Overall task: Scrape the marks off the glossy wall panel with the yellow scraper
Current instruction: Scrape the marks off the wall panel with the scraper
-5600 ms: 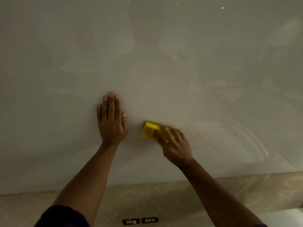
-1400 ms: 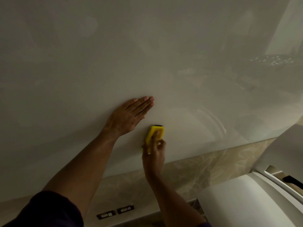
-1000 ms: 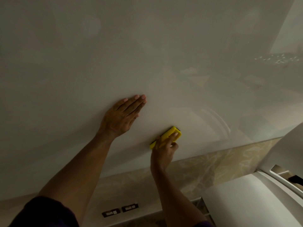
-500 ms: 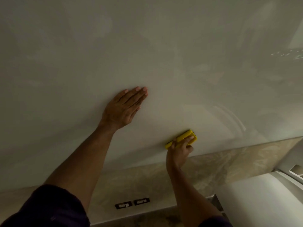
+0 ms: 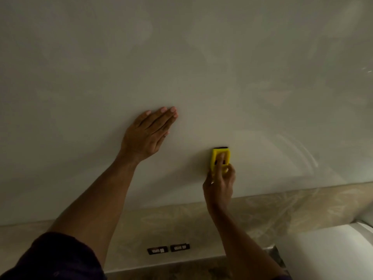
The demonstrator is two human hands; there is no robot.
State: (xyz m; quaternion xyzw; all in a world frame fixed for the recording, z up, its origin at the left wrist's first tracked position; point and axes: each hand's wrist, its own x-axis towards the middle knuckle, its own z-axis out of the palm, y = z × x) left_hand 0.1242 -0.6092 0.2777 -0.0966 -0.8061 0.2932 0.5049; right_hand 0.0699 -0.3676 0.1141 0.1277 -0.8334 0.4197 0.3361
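Gripping the yellow scraper (image 5: 220,158) upright against the glossy wall panel (image 5: 201,67), the right hand (image 5: 219,184) hides its lower half; the marks are indistinct, and the left hand (image 5: 148,134) presses flat nearby.

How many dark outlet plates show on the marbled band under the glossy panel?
2. The left outlet plate and the right outlet plate sit side by side low on the marbled band, between the forearms. The arms may hide others.

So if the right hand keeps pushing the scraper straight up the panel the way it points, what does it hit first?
Nothing, as far as shown: above the yellow scraper in the right hand lies only bare glossy wall panel. The left hand rests well aside.
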